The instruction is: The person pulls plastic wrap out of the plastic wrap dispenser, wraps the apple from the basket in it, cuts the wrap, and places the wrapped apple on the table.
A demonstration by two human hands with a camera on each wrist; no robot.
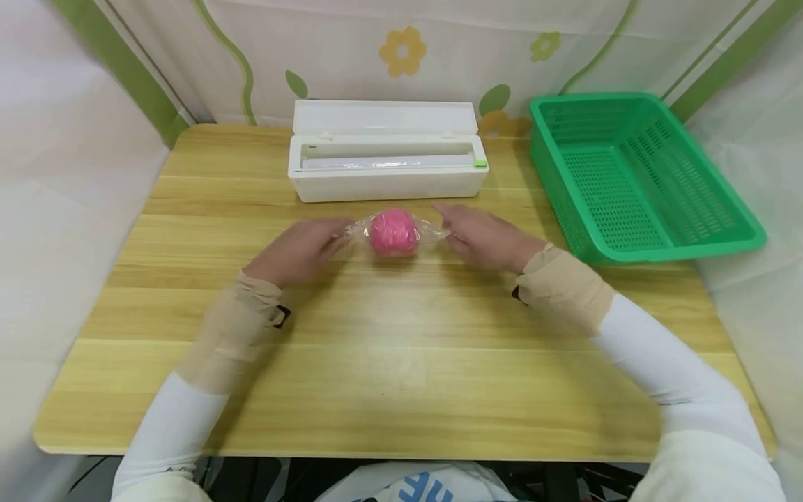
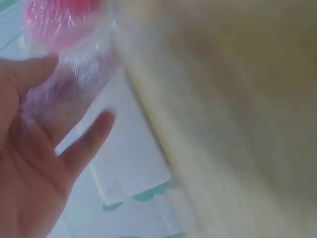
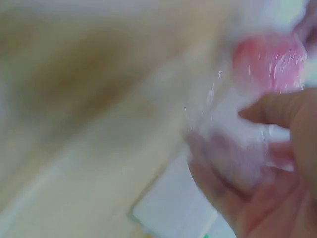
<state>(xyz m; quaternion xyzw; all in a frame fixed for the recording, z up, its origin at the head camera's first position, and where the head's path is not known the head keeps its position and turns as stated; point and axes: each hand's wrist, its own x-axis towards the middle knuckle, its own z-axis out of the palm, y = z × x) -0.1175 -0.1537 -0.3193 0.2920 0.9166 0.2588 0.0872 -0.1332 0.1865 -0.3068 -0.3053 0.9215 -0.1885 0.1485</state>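
A pink, rounded object (image 1: 393,233) is wrapped in clear plastic wrap, with loose ends of film sticking out on both sides. My left hand (image 1: 305,249) holds the left end of the film; in the left wrist view, its thumb (image 2: 37,74) and fingers have the crinkled plastic wrap (image 2: 74,84) between them. On the other side, my right hand (image 1: 483,236) holds the right end. The right wrist view shows film between that hand's thumb (image 3: 270,108) and fingers, with the pink object just beyond. What the pink object is, I cannot tell.
Behind the hands stands a long white box (image 1: 389,187), its lid up and a roll of film (image 1: 389,162) inside. A green perforated plastic basket (image 1: 567,202) sits at the back right of the wooden table (image 1: 401,390). A flowered curtain (image 1: 351,42) hangs behind.
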